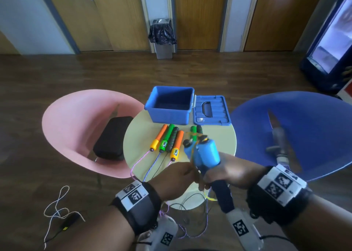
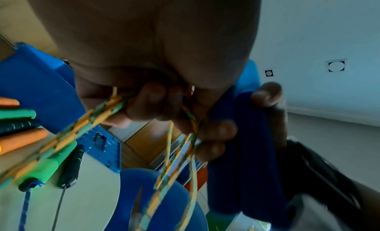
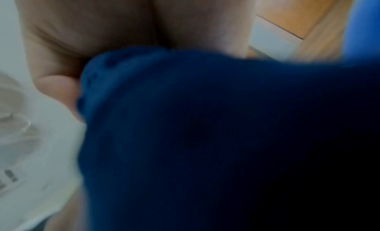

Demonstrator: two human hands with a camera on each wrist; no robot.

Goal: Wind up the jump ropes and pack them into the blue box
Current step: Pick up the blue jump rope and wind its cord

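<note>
The blue rope [image 1: 204, 155] is held up over the near edge of the round table [image 1: 219, 136], its two blue handles together and pointing toward 11 o'clock. The right hand [image 1: 226, 171] is wrapped round both handles. The left hand [image 1: 177, 176], touching it from 9 o'clock, has its fingers curled round several strands of the yellow-green cord [image 2: 102, 114].

By the look of it, the handles are rigid, light and foam-gripped, so they are the sure place to hold. The cord looks thin, limp and springy; loops will likely slip loose unless pinched where they cross the handles.

At 12 o'clock on the table sits the box [image 1: 169, 106], open, nothing visible inside, with its lid [image 1: 211, 110] just beside it at 3 o'clock. Three more ropes lie between box and hands, their handles [image 1: 167, 140] on the table and their cords trailing off the near edge to the floor.

The head view gives this layout. Only the left wrist view shows the cord gathered in the curled fingers [image 2: 152, 101] and more strands hanging below. The right wrist view is blurred: dark blue handle [image 3: 205, 137] against the palm, little else.
</note>
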